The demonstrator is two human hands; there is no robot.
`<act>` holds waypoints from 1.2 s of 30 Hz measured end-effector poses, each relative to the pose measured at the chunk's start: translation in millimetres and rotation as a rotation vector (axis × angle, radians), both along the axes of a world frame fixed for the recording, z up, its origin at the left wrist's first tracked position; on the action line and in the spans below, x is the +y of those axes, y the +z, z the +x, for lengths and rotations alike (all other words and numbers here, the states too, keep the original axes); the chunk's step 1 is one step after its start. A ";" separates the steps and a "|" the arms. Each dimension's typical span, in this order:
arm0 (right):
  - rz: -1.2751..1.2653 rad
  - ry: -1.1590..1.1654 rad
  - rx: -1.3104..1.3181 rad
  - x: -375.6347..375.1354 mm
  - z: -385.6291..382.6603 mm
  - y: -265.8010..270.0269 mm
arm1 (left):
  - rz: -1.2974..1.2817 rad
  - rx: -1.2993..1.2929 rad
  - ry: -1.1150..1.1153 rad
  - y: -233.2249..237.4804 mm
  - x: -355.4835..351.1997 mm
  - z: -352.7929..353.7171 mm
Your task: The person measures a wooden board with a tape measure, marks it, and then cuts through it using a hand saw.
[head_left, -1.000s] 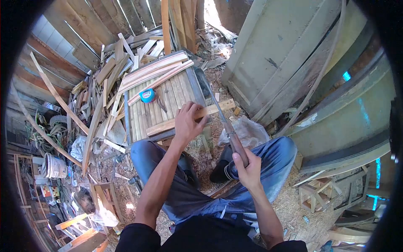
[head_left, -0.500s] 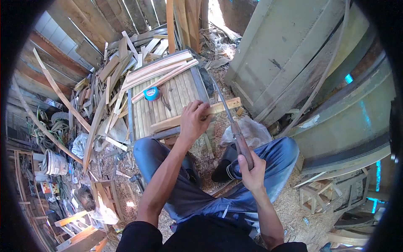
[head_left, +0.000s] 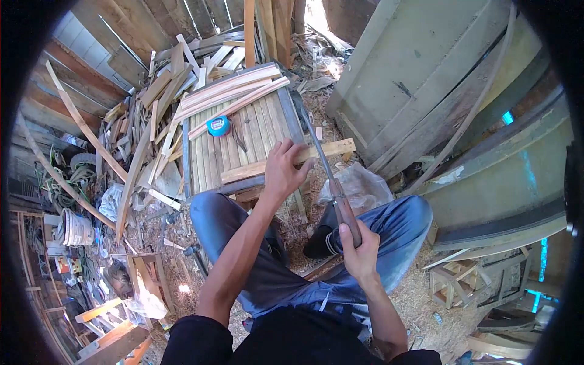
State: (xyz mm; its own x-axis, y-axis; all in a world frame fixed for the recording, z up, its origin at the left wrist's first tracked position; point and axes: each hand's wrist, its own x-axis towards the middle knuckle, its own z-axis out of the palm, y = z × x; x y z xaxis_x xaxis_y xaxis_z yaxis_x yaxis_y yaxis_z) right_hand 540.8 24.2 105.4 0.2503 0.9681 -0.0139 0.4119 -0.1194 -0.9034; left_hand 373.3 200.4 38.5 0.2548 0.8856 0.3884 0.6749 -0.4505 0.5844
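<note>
Forearms reach forward from the body over two knees in blue jeans, the person seated low on ground strewn with sawdust.

Right hand: nearer of the two, wrist straight, fingers wrapped tight around the wooden handle of one handsaw. The blade points up and away, slanting left. It crosses the wood strip near that strip's right end; contact between teeth and wood cannot be resolved.

Left hand: arm extended further out, palm down, fingers spread and curled over the strip, pressing it flat. Thumb sits on the near edge.

Wood strip: one piece. It lies crosswise on the near edge of the slatted panel, and its right end overhangs the panel toward the saw.

Counts, near to far:
- plastic bag: one, crumpled on the ground just right of the saw, between the knee and the panel.
- small wooden crate: one, low right, well apart from the hands.
- white bucket: one, far left among clutter.
- tape measure: one, teal, lying on the panel slats beyond the left hand.
- loose battens: several long ones laid diagonally across the panel's far end; exact number not resolvable.
- scrap pile: many offcuts heaped left of the panel, uncounted.
- grey board: one large sheet leaning upright, far right.
</note>
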 end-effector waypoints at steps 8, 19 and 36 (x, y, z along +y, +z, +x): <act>-0.124 -0.007 0.081 -19.4 -2.4 2.4 | 0.058 0.046 -0.017 -3.0 2.7 -2.1; -0.042 -0.066 -0.059 25.9 -36.4 10.5 | 0.082 0.027 -0.091 -5.9 1.2 -4.8; -0.126 -0.012 -0.019 -30.3 23.3 12.9 | -0.002 0.076 0.041 -6.0 7.0 -2.5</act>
State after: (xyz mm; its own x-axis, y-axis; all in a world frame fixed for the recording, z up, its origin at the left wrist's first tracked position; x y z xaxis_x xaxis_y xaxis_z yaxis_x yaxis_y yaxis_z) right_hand 564.0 -6.1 118.3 0.2633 0.9558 -0.1306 0.4266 -0.2368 -0.8729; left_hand 370.8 207.4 32.5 0.2473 0.8966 0.3673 0.7353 -0.4205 0.5315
